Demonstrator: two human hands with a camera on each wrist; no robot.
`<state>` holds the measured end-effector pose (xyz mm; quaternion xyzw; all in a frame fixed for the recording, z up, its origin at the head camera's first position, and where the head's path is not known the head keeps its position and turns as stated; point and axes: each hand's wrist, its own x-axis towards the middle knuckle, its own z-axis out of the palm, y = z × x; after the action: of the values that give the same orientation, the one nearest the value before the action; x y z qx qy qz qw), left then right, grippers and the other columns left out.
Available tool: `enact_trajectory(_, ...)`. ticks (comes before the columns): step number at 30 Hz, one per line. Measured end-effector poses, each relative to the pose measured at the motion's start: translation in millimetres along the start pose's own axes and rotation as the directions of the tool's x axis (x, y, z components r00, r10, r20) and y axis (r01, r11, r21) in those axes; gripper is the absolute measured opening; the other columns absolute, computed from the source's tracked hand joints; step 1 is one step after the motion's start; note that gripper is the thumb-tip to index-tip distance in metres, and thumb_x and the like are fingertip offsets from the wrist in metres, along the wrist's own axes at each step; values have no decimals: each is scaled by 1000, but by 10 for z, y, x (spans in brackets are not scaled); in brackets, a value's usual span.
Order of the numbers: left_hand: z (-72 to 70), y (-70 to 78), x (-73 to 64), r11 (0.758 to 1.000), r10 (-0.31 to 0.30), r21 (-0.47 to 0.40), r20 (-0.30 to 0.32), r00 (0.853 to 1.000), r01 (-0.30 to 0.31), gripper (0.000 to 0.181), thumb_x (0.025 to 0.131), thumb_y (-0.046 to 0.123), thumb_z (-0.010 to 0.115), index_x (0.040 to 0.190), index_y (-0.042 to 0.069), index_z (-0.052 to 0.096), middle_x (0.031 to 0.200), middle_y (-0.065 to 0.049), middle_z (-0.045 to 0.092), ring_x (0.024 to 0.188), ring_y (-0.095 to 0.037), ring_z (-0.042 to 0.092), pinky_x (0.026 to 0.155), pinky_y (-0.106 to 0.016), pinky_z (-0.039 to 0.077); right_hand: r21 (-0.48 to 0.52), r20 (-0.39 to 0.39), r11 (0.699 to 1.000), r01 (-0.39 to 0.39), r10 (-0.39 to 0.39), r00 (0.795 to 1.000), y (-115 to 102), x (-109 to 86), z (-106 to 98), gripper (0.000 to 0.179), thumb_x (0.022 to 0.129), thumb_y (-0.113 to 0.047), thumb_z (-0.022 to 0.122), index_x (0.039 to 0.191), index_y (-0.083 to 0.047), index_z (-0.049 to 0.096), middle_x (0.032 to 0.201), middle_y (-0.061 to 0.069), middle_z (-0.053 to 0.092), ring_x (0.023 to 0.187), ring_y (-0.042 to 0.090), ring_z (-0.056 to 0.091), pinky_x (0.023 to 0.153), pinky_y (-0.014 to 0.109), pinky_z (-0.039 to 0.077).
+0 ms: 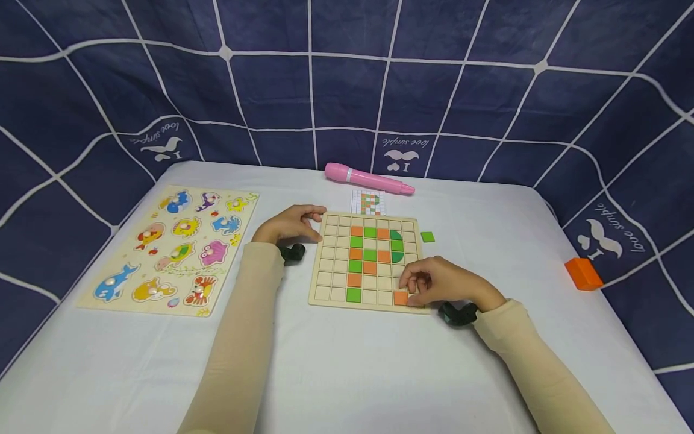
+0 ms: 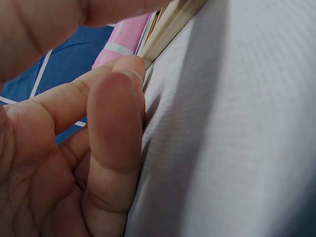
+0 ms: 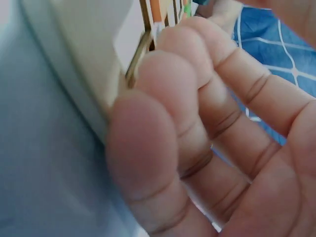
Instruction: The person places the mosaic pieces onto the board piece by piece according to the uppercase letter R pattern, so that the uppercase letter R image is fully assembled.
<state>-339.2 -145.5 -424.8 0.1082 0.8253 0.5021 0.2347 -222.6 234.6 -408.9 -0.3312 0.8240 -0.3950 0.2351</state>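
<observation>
A square wooden grid board (image 1: 329, 269) lies on the table with orange and green tiles in some cells, plus dark green rounded pieces (image 1: 397, 257). My left hand (image 1: 290, 223) is beside its left edge, fingers extended, fingertips at the board's side in the head view. At the lower right of the board, my right hand (image 1: 444, 282) pinches an orange square tile (image 1: 400, 298) lying in a bottom-row cell, thumb at its right edge. The other fingers (image 3: 165, 79) curl over the board's edge. Above the board sits a small pattern card (image 1: 356, 202).
A loose green tile (image 1: 428, 237) lies right of the board. Behind the card is a pink microphone-shaped toy (image 1: 374, 180). A sea-animal peg puzzle (image 1: 121, 256) occupies the left, an orange block (image 1: 584, 274) the far right. Dark blue checked cloth (image 1: 347, 90) surrounds the table.
</observation>
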Motion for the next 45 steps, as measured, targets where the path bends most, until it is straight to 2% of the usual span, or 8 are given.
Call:
enact_trajectory(5,-3,-3,6,1000,-5,0,-2,1000,5,88,83,-4,86,162,3,47,132,-13,54,89,-18,50,81,-22,43,138,-42,989,61,-56,998,131,-8,-95,27,90,7,80,116,9,73,87,3,65,71,9,53,64,20,46)
enact_trajectory(9,13,-13,17,1000,-4,0,-5,1000,4,87,83,-4,85,161,3,49,131,-13,55,89,-18,50,81,-22,43,218,-123,973,82,-56,991,223,-43,-195,33,92,12,75,123,17,67,91,3,69,75,8,57,67,19,49)
enact_trajectory(12,22,-16,14,1000,11,2,-3,1000,-11,86,83,-5,85,161,1,48,130,-13,55,88,-17,50,80,-22,43,254,-200,965,62,-10,980,280,-94,-277,37,94,13,69,129,20,61,92,2,69,76,9,58,66,20,50)
enact_trajectory(16,33,-19,5,1000,22,-4,-3,1000,-22,85,83,-6,85,160,-1,48,130,-14,56,87,-17,50,79,-22,42,271,-294,963,2,81,952,354,-156,-379,39,98,9,65,135,20,57,93,4,69,74,12,59,64,24,51)
enact_trajectory(23,33,-39,7,1000,16,-1,-12,1000,-16,84,83,-6,85,159,0,50,128,-12,56,88,-17,49,80,-22,42,302,-387,950,-80,199,900,498,-181,-498,44,102,-2,69,142,13,57,94,6,72,73,14,59,65,26,53)
enact_trajectory(27,28,-39,13,1000,15,-3,-11,1000,-15,85,83,-6,85,160,0,50,129,-12,56,88,-17,49,79,-22,42,313,-420,942,-121,252,872,585,-176,-541,46,103,-6,71,144,10,57,93,1,71,71,13,59,64,25,53)
enact_trajectory(31,29,-34,21,1000,20,-6,-10,1000,-20,84,83,-6,85,160,0,50,129,-13,56,87,-16,49,78,-22,42,315,-433,938,-144,277,858,634,-176,-570,45,103,-7,71,144,8,58,93,-1,71,71,13,58,63,25,53)
enact_trajectory(45,8,-8,8,1000,25,-5,-15,1000,-25,85,82,-7,85,160,-1,49,130,-14,56,87,-16,49,76,-21,41,331,-425,931,-153,292,857,625,-186,-621,47,104,-6,69,146,10,56,93,-2,71,73,13,58,64,25,52)
